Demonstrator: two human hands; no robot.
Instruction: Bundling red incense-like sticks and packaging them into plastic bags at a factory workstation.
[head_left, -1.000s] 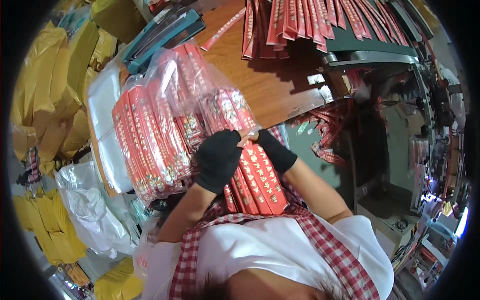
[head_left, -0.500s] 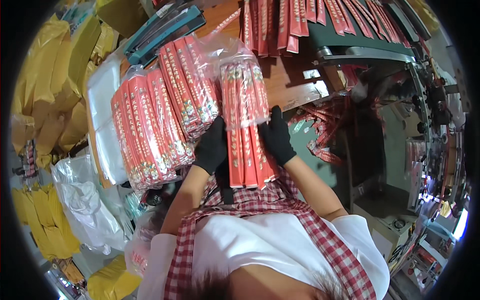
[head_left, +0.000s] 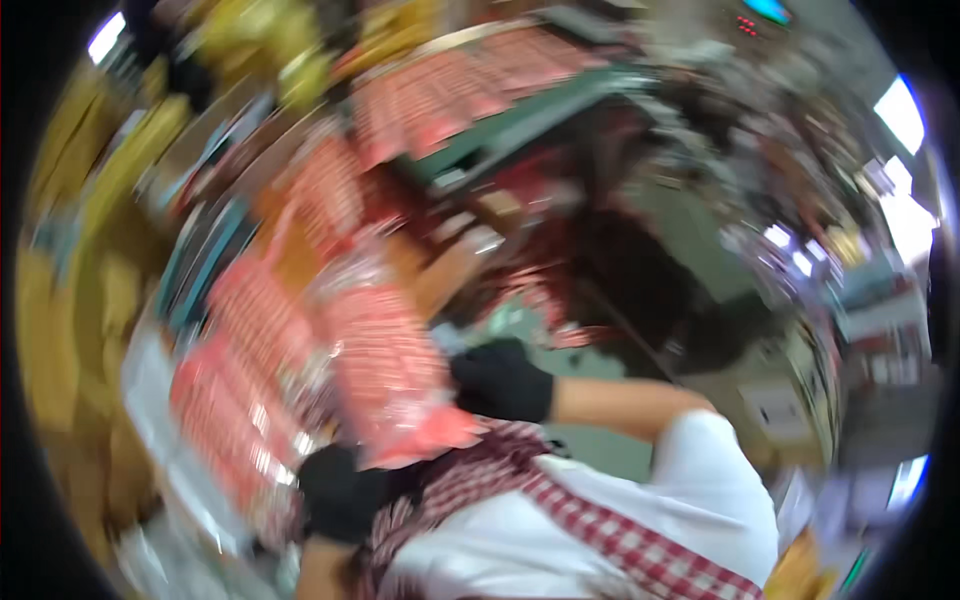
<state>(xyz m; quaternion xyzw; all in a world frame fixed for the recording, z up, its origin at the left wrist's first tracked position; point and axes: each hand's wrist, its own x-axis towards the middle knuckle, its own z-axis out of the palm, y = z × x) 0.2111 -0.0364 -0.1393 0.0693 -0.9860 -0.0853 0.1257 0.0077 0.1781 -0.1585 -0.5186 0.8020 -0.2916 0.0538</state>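
A bundle of long red printed packets [head_left: 385, 345] sits in a clear plastic bag, tilted in front of my body. My right hand [head_left: 505, 380], in a black glove, is closed against the bundle's right side. At its lower left edge is my left hand [head_left: 342, 490], also black-gloved and closed on it. Motion blurs both hands, and the fingers are partly hidden. The lower ends of the packets stick out a little past the bag. Beside the bundle on the left lie bagged stacks of similar red packets [head_left: 225, 415].
Red packets [head_left: 470, 85] lie in a row on a green-edged surface at the back. A teal tray-like object [head_left: 205, 260] stands at the left, near clear plastic sheets [head_left: 165, 420]. Yellow wrapped bundles [head_left: 60, 340] line the far left. A carton [head_left: 780, 410] stands at right.
My view has swung to the right, so the table and bundle now appear further left and lower. The clear bag covers more of the packets' length. Both hands have stayed at the bundle.
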